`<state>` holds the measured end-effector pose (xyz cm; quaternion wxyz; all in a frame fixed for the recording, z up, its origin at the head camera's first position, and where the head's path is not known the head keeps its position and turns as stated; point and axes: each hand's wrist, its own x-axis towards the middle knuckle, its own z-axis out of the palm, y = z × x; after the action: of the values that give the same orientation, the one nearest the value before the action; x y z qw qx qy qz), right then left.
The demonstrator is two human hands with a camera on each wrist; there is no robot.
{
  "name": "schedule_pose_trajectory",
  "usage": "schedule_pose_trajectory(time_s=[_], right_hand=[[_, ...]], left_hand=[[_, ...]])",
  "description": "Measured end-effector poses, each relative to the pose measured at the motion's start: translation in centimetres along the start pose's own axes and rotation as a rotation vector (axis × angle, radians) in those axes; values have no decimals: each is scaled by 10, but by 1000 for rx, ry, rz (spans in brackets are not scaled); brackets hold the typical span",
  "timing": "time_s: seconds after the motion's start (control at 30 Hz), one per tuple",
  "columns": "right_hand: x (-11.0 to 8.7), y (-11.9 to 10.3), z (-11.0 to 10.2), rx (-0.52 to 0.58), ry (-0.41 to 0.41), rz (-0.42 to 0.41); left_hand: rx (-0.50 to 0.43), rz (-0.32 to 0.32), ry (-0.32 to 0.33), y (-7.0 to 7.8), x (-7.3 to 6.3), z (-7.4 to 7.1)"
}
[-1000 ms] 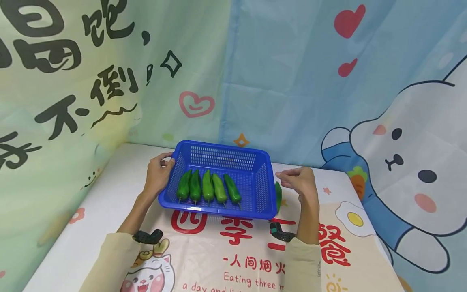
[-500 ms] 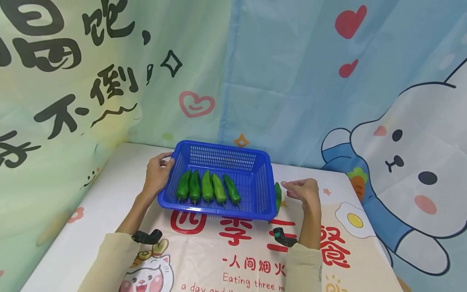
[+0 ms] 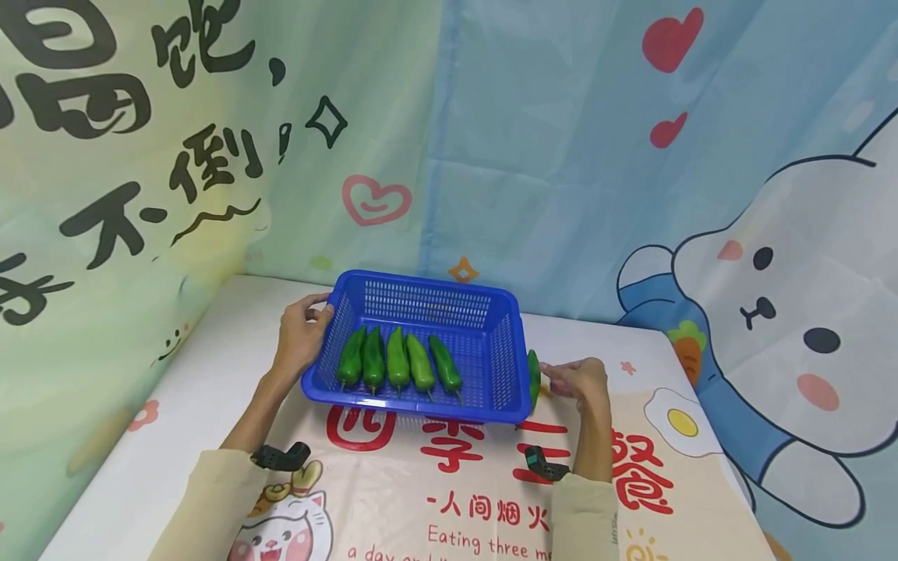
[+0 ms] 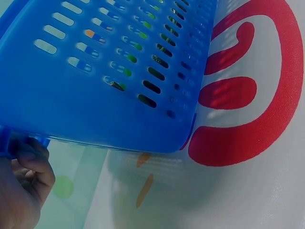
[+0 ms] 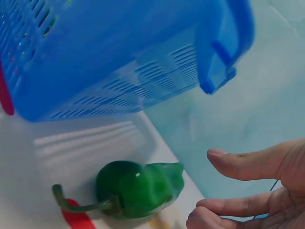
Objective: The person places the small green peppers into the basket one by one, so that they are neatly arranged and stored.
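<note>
A blue slotted plastic basket (image 3: 421,408) stands on the table, with several green peppers (image 3: 397,360) lying in a row in its left half. My left hand (image 3: 300,335) grips the basket's left rim; in the left wrist view its fingers (image 4: 35,162) curl at the rim. Outside the right wall lies another green pepper (image 5: 143,188), partly hidden by the basket in the head view. Just right of that pepper is my right hand (image 3: 578,379). The right wrist view shows its thumb and fingers apart, close to the pepper's tip, with nothing between them.
Beneath everything is a table covered with a printed cloth (image 3: 484,467). A printed curtain (image 3: 547,195) hangs right behind the table, and another stretch of it runs along the left side.
My right hand has come down beside the basket's right side, nearer to the pepper outside it. The left hand and the basket have hardly moved.
</note>
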<state>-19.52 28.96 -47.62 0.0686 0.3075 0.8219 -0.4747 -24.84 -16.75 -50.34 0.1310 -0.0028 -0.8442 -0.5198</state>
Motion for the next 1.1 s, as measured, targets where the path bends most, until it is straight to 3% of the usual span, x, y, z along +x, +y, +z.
schedule_pose_trajectory(time_s=[0.5,0.93,1.1], right_hand=[[11,10,18,-73,-30,0],[8,7,34,-70,25,-56],[8,8,33,-67,21,-36]], left_hand=[[-16,-1,-8,0,-1,-1],[-21,-14,-6,0,-1,0],[-21,-11,-7,2,-2,-1]])
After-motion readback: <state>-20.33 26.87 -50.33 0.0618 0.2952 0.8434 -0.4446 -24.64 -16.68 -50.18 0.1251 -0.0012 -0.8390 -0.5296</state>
